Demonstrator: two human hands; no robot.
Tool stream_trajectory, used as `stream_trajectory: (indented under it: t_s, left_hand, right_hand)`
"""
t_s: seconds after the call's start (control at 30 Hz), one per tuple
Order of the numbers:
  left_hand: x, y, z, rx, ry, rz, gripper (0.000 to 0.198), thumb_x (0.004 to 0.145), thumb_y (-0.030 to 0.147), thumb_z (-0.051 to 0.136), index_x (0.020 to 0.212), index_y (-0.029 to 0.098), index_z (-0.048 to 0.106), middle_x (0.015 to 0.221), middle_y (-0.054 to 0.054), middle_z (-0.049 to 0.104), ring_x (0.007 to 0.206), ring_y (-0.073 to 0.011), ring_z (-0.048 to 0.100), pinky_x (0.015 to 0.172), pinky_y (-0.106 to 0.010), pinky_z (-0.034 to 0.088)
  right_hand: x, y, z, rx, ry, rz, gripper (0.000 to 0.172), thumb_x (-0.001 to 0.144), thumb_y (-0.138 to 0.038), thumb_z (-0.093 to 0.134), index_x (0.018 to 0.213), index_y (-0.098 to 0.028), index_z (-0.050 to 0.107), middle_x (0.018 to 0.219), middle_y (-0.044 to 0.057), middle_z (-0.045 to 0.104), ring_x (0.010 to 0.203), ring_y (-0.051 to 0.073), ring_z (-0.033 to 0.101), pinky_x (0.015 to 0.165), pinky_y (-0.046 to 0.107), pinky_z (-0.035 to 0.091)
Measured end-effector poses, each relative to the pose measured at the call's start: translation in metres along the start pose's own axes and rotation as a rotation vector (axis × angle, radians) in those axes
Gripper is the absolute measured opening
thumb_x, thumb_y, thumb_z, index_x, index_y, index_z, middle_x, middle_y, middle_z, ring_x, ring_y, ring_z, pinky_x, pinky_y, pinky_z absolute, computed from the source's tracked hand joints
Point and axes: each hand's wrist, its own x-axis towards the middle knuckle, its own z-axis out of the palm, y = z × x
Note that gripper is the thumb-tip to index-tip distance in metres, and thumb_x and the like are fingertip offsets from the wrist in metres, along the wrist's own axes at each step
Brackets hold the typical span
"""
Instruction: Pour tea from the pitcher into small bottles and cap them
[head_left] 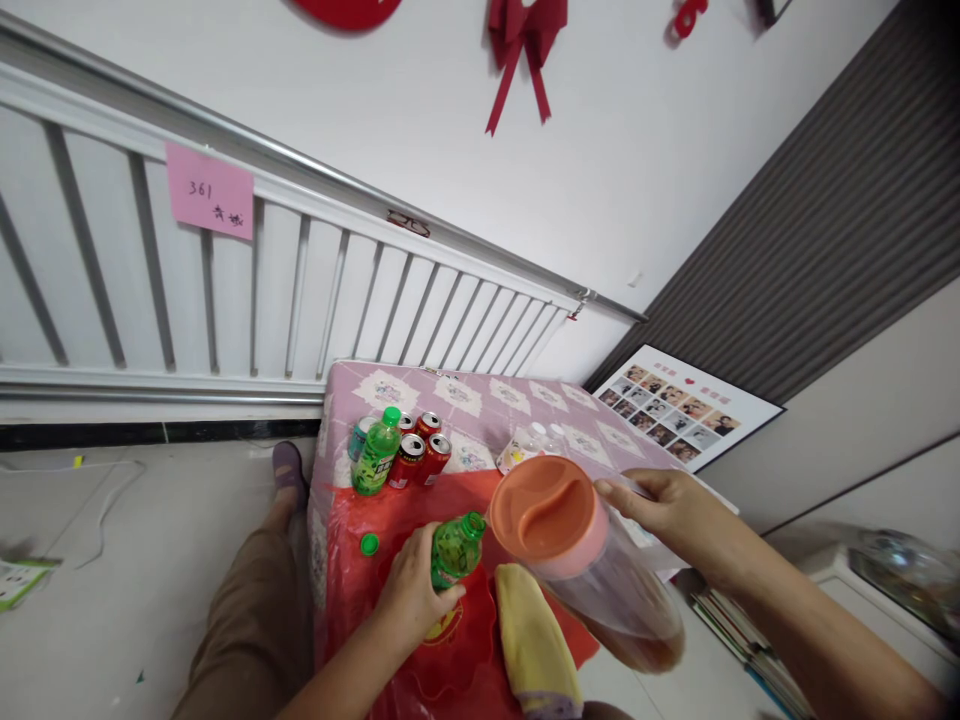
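My left hand is wrapped round a green plastic bottle with no cap, held over a red scalloped tray. My right hand grips the handle of a clear pitcher with an orange lid. The pitcher is tilted, its lid end beside the bottle's mouth, with brown liquid inside. Whether liquid is flowing I cannot tell. A loose green cap lies on the red cover. A folded yellow cloth rests right of the tray.
Behind my left hand stand a capped green bottle and several red cans. Clear containers stand farther back on the patterned tablecloth. A white radiator runs along the wall. A photo board leans at the right.
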Motion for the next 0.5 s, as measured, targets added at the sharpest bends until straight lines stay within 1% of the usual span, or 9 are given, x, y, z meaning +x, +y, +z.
stream_trajectory:
  t_s: [0.3,0.5]
  left_hand:
    - [0.0009,0.0010,0.0001,0.002,-0.021,-0.006,0.071,0.061,0.016,0.073,0.127,0.015,0.045,0.125,-0.014,0.060,0.118,-0.0296,0.057,0.103,-0.048,0.044]
    - [0.0007,0.0006,-0.0002,0.001,-0.025,-0.015,0.071,0.061,0.016,0.072,0.127,0.015,0.046,0.126,-0.015,0.060,0.119,-0.0306,0.056,0.104,-0.049,0.044]
  right_hand:
    - [0.0028,0.0021,0.0026,-0.015,-0.028,0.024,0.057,0.078,-0.075,0.046,0.058,-0.022,0.042,0.058,-0.005,0.029,0.056,0.012,0.026,0.050,0.027,0.021]
    - [0.0022,0.0045,0.0026,-0.013,-0.034,0.008,0.056,0.079,-0.073,0.047,0.057,-0.022,0.040,0.058,-0.005,0.027,0.056,0.012,0.025,0.050,0.027,0.021]
